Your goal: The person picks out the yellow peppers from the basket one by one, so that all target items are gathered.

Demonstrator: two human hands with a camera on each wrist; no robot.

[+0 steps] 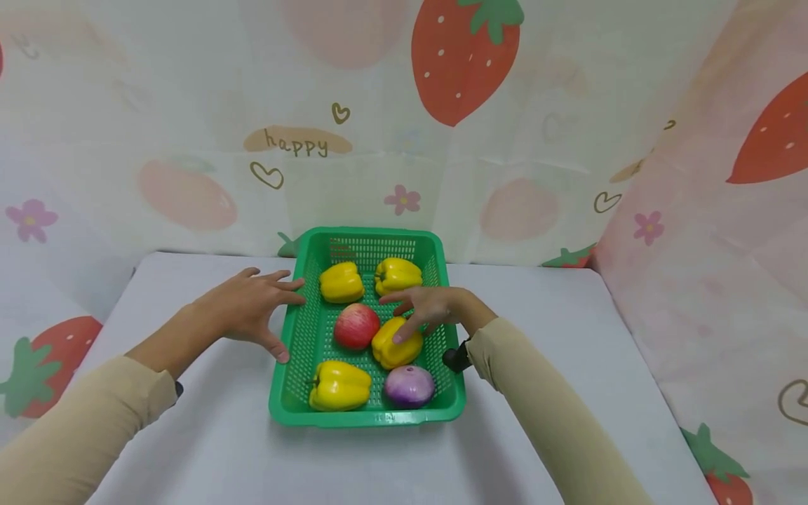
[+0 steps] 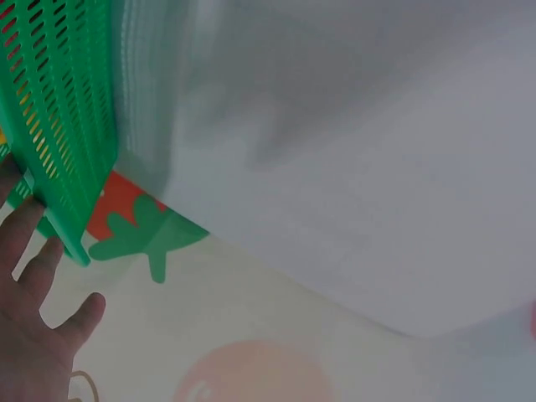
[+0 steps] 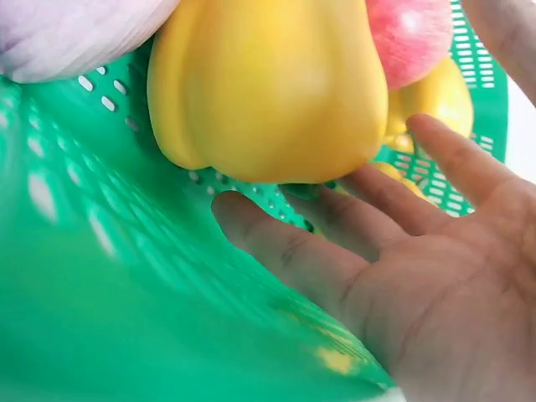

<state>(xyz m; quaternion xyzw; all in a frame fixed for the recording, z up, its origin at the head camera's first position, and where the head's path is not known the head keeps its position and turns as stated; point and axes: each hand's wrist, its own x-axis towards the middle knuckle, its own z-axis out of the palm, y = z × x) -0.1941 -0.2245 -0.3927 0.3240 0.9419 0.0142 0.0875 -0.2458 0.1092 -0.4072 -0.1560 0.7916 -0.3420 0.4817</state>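
A green plastic basket [image 1: 366, 419] holds several yellow bell peppers, a red apple [image 1: 355, 327] and a purple onion [image 1: 409, 387]. My left hand [image 1: 249, 305] is beside the basket's left wall with fingers spread; in the left wrist view its fingertips come up to the rim, and I cannot tell whether they touch. Inside the basket's right side, my right hand [image 1: 432, 308] reaches over the middle-right yellow pepper [image 1: 389, 351], partly covering it. The right wrist view shows that pepper [image 3: 268, 84] close by, with the fingers extended beside it and not wrapped round it.
Two yellow peppers, one left [image 1: 341, 283] and one right [image 1: 398, 275], lie at the basket's far end; another pepper [image 1: 341, 386] lies near left. Under the basket is a white-covered table [image 1: 536, 421]. A strawberry-printed cloth [image 1: 379, 175] hangs behind and at the sides.
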